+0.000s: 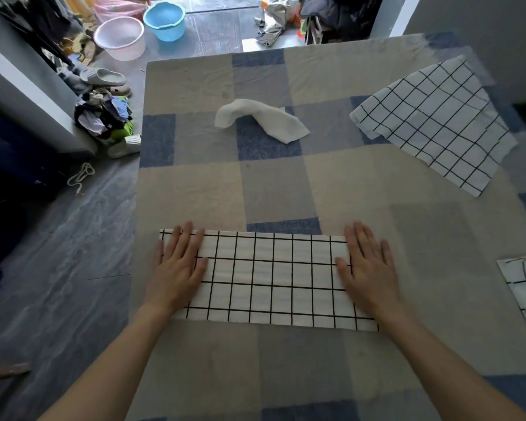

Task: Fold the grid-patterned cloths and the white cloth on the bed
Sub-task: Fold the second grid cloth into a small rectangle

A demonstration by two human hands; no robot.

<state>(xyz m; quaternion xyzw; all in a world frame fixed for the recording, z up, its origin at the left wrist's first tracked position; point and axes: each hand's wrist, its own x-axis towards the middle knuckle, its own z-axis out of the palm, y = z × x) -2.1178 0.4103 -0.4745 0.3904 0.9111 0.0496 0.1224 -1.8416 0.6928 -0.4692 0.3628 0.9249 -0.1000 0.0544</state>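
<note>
Folded grid cloth lies on bed, left hand and right hand pressing flat, fingers straight, on its ends.

Matt woven cloth (creased bedsheet beneath).

You get soft, even daylight from about 12 o'clock, where the floor beyond the bed shines pale with glare. Shadows on the bed are faint. The room darkens toward 9 o'clock, nearly black at the frame edge. Wide-angle distortion bows the bed's edges outward toward the corners. Your hands, left and right, look slightly smeared; overall sharpness is modest.
</note>
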